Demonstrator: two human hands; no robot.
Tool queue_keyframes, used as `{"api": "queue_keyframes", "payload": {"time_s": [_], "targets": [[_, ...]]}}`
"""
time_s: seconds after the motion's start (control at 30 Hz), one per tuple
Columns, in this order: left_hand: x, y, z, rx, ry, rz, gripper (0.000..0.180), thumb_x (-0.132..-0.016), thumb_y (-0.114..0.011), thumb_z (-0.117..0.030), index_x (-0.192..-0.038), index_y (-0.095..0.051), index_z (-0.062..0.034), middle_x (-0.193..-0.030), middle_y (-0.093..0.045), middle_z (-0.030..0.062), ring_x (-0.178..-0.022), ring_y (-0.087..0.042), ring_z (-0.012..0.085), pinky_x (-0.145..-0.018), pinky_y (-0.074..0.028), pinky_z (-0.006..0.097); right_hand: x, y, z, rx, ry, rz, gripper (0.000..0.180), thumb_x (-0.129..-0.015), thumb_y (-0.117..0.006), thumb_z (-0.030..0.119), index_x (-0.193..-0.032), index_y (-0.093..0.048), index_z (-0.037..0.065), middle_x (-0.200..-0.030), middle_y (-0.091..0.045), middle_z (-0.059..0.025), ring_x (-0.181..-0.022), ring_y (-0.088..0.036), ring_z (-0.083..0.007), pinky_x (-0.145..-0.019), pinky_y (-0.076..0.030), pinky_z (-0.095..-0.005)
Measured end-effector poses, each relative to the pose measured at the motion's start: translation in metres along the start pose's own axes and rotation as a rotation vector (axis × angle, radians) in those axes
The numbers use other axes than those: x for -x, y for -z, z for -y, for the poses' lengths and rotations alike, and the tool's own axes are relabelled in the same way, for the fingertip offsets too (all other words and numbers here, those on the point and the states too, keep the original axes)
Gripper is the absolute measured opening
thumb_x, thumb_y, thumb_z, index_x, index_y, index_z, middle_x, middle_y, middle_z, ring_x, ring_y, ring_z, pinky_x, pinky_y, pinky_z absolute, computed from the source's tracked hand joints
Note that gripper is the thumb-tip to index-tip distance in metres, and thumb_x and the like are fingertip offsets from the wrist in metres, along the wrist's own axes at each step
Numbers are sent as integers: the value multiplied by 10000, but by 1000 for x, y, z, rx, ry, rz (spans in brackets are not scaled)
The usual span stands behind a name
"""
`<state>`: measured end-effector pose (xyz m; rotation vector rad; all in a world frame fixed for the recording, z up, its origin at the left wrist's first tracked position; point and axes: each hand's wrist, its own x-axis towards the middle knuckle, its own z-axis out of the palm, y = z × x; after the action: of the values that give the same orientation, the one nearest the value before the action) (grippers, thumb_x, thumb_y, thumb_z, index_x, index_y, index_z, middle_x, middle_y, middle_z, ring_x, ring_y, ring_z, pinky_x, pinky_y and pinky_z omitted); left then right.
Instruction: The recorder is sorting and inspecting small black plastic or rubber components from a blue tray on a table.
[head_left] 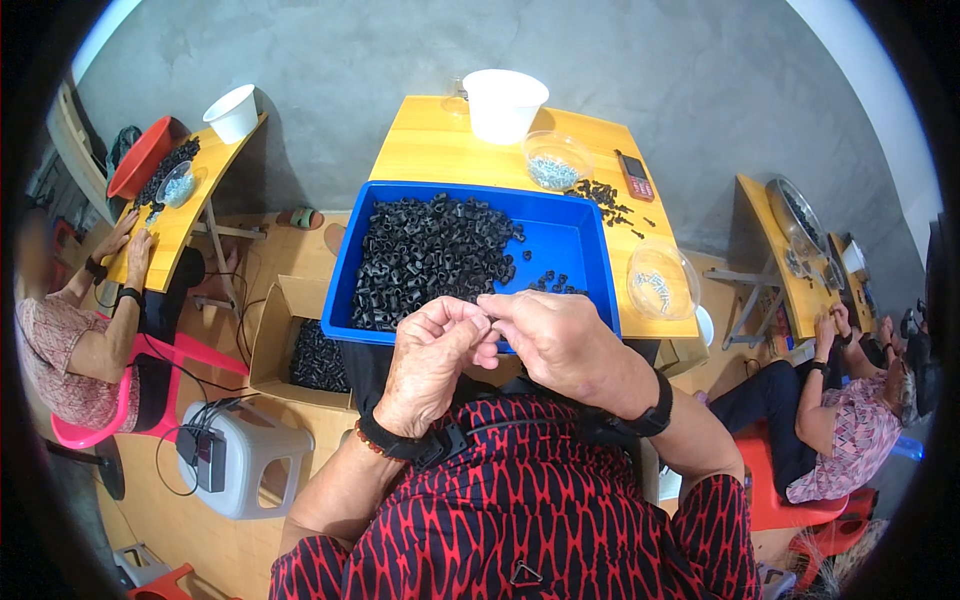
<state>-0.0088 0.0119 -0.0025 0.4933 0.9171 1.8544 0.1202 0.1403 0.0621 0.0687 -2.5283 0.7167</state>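
My left hand (436, 358) and my right hand (560, 343) meet in front of my chest, at the near edge of a blue tray (570, 235). The fingers of both are pinched together, fingertips almost touching. Whatever they hold is small and hidden by the fingers; a dark bit shows between them. A big heap of small black plastic parts (430, 255) fills the left and middle of the tray. A few loose ones lie at its right side. Beyond the tray, on the yellow table (410, 150), a clear bowl (556, 165) holds small silvery screws.
Several black pieces (603, 200) lie near a red phone (635, 177). Another clear bowl (662, 285) sits at the right edge; a white bucket (505, 105) stands behind. A cardboard box (285, 300) of black parts is on the floor, near a grey stool (245, 455). Co-workers sit at both sides.
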Motion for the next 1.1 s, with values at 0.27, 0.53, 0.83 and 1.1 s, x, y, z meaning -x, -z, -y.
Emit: {"api": "queue_keyframes", "payload": {"time_s": [0.27,0.53,0.83,1.1], "targets": [[0,0,-3,57,-31,11,77,-945,-644,-85,-977,-632,-16,-873,-668,71,-747,-645,150,-702,-565,305,-1,6,4,-227,-337,20,385,-813,-732,83,-1155,-609,-45,-961,-672,-218,-857,-676,-378,-732,-555,-412],[3,-7,0,-50,-71,-21,59,-951,-641,-62,-981,-649,-11,-910,-681,50,-811,-653,123,-754,-548,282,-10,-1,2,177,-107,160,311,-795,-780,179,-966,-625,-30,-815,-639,-173,-729,-648,-364,-616,-519,-426],[6,-2,0,-127,-44,-2,87,-950,-660,-81,-978,-662,1,-875,-698,57,-773,-658,118,-747,-542,269,-5,-3,-1,102,-65,86,244,-854,-692,159,-909,-537,-21,-793,-592,-199,-740,-637,-404,-617,-526,-463],[8,-7,3,-188,-240,-110,49,-900,-693,5,-947,-683,17,-883,-705,55,-777,-637,75,-735,-520,221,-1,-25,-7,148,-4,10,320,-850,-705,136,-1056,-541,-46,-827,-598,-188,-765,-651,-365,-647,-549,-423]]}}
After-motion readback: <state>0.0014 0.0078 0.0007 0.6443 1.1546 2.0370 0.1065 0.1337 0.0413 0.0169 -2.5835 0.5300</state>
